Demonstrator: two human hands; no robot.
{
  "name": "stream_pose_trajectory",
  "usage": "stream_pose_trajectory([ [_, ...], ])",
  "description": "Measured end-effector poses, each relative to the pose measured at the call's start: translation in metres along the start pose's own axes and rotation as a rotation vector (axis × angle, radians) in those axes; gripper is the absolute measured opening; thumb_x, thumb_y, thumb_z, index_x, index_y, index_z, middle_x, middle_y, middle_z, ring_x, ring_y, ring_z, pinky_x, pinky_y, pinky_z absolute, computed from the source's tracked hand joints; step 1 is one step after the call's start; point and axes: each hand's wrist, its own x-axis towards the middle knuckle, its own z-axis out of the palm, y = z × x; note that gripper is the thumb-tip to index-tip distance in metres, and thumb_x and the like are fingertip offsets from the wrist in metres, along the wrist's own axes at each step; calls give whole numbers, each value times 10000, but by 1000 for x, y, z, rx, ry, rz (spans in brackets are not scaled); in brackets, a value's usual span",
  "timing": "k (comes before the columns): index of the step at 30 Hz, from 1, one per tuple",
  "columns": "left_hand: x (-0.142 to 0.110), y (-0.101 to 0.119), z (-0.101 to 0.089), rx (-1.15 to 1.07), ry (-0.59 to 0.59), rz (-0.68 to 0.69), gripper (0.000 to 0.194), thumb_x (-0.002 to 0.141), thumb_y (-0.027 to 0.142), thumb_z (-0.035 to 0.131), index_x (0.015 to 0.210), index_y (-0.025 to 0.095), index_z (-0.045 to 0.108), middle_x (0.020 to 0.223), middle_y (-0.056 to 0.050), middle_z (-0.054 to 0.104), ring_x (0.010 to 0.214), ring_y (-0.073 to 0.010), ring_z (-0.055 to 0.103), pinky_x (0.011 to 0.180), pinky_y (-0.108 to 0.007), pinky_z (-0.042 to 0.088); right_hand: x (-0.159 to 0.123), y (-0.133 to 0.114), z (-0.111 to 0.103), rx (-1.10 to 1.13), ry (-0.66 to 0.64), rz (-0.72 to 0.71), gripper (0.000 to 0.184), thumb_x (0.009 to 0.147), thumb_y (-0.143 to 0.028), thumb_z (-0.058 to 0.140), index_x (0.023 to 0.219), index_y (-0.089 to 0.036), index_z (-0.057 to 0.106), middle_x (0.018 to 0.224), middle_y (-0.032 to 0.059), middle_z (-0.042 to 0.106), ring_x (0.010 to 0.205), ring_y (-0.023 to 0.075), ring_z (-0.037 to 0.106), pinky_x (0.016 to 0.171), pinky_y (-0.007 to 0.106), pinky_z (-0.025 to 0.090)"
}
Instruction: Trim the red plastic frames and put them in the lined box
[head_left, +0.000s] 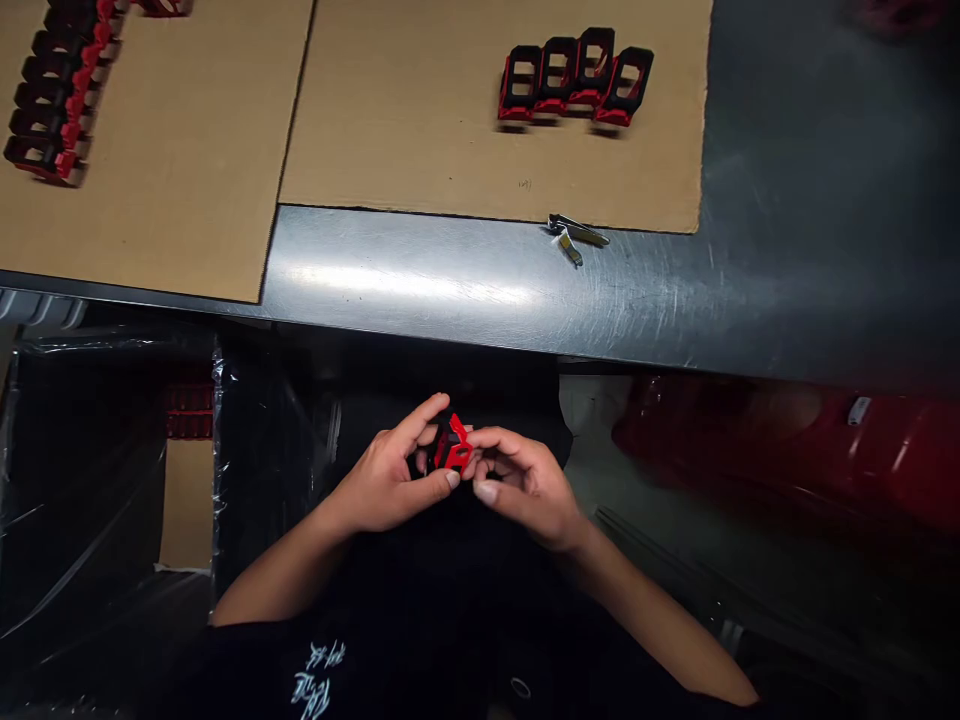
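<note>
As your hands meet over your lap, a small red-and-black plastic part (453, 443) sits clamped between your left hand (390, 480) and your right hand (525, 488), the fingers of both closing on it from either side. Below them is your black shirt (311, 680) with its white lettering. To your left hangs clear plastic sheeting (97, 480) over dark shapes, and to your right lies a blurred, glossy red shape (787, 450). Farther out, a nail clipper (576, 236) rests on the steel table (420, 280), just at the near edge of a cardboard sheet (465, 130). Toward that sheet's far edge stand four black-and-red parts (576, 80) in a row, and a longer row (56, 100) runs along a second cardboard sheet (180, 200) at the table's far left corner.
</note>
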Motion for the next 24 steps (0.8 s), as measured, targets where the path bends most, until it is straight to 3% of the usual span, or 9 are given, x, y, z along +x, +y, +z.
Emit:
stream_pose_trajectory([
  [3, 0, 4, -2, 205, -17, 137, 872, 933, 253, 679, 1639, 268, 167, 1355, -108, 713, 1172, -260, 724, 1029, -442, 583, 3, -4, -7, 117, 11, 52, 291, 935, -467, 665, 1078, -247, 790, 865, 32, 676, 672, 144, 572, 575, 271, 459],
  [6, -1, 6, -3, 391, 1, 280, 911, 948, 225, 646, 1653, 281, 70, 1446, -117, 650, 1334, -296, 617, 1112, -516, 524, 7, -9, -5, 95, 28, 73, 245, 901, -460, 722, 989, -256, 824, 828, 19, 633, 692, 139, 538, 625, 283, 445],
  [10, 0, 9, -6, 488, 15, 359, 908, 961, 159, 585, 1655, 280, 11, 1454, -112, 643, 1277, -276, 595, 1057, -504, 556, 7, -14, 3, 83, 56, 115, 105, 844, -363, 809, 866, -261, 822, 706, -24, 547, 619, 103, 468, 566, 248, 397],
  [12, 1, 10, -8, 463, 32, 377, 885, 952, 142, 585, 1654, 288, 67, 1484, -115, 614, 1279, -267, 571, 1066, -500, 548, 6, -14, 6, 26, 77, 72, 60, 843, -295, 811, 808, -248, 802, 670, -36, 539, 572, 86, 452, 529, 232, 386],
  [17, 0, 8, -5, 187, 140, 238, 784, 898, 205, 664, 1596, 284, 317, 1639, -143, 407, 1359, -299, 545, 1090, -480, 529, 4, -11, 9, -232, 141, -239, 120, 836, -137, 792, 905, -236, 787, 707, -8, 672, 621, 119, 609, 579, 251, 507],
  [20, -2, 5, 2, 22, 154, 144, 771, 894, 259, 695, 1579, 268, 340, 1600, -162, 461, 1313, -296, 603, 1028, -434, 565, 5, -9, 9, -335, 152, -374, 188, 840, -99, 785, 974, -231, 783, 755, 24, 733, 675, 154, 668, 626, 293, 556],
  [24, -4, 6, 10, -7, 178, 79, 854, 849, 349, 778, 1571, 244, 336, 1533, -175, 540, 1240, -286, 655, 1034, -439, 560, 6, -7, 10, -379, 145, -417, 156, 857, -101, 774, 960, -218, 783, 753, 39, 745, 683, 171, 687, 624, 309, 576],
])
